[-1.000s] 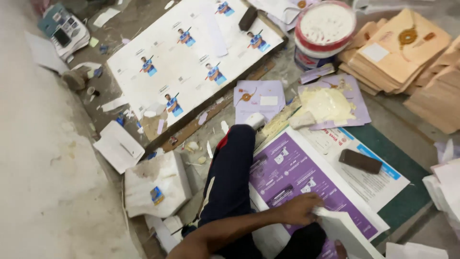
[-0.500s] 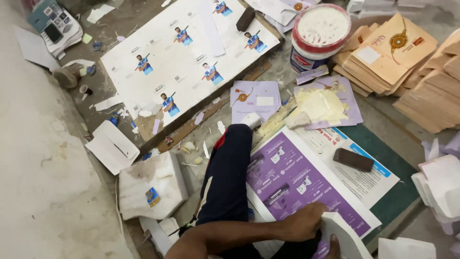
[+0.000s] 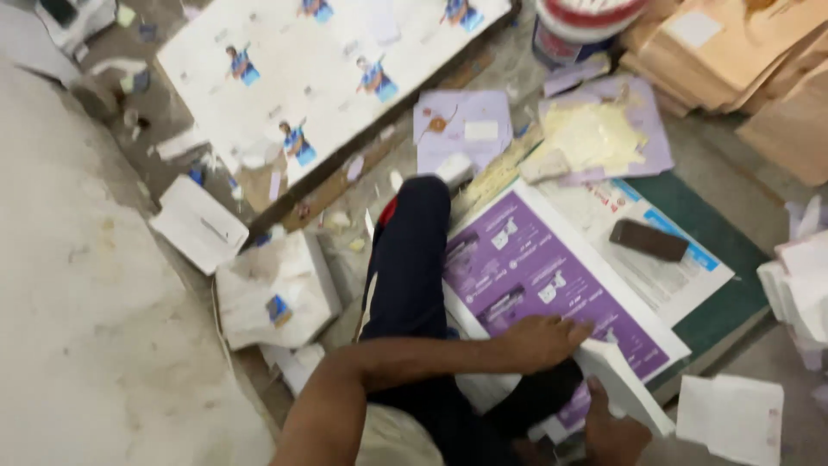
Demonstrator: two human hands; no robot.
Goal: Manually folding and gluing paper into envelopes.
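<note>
Left hand point(image 3: 543, 341) reaches across the body and lies flat, fingers spread, on the purple sheet point(image 3: 539, 285), pinning it near its lower edge. Right hand point(image 3: 614, 431) sits low at the frame's bottom, closed around the underside of a white stack of paper point(image 3: 623, 387), which tilts up off the sheet's corner, touching it. The purple sheet lies on the floor over a green mat point(image 3: 716, 306), just right of the person's outstretched leg in dark trousers point(image 3: 407, 259).

To do this cleanly, I'd judge the flat hand should keep its weight on the sheet so it can't skid, while the other hand lifts the stack squarely by its edge so the leaves don't fan out.

Now the count. One purple sheet under the hand. One dark block point(image 3: 649, 239) resting on the printed sheet beside it. One red and white tub point(image 3: 586, 26) at the top. One large white board point(image 3: 319, 78) with small blue figures; five of those figures show, though blur may hide more. Two pale lilac sheets point(image 3: 461, 129) near the tub, one smeared with yellowish paste. Brown envelopes point(image 3: 733, 52) are heaped top right, too overlapped to count.
</note>
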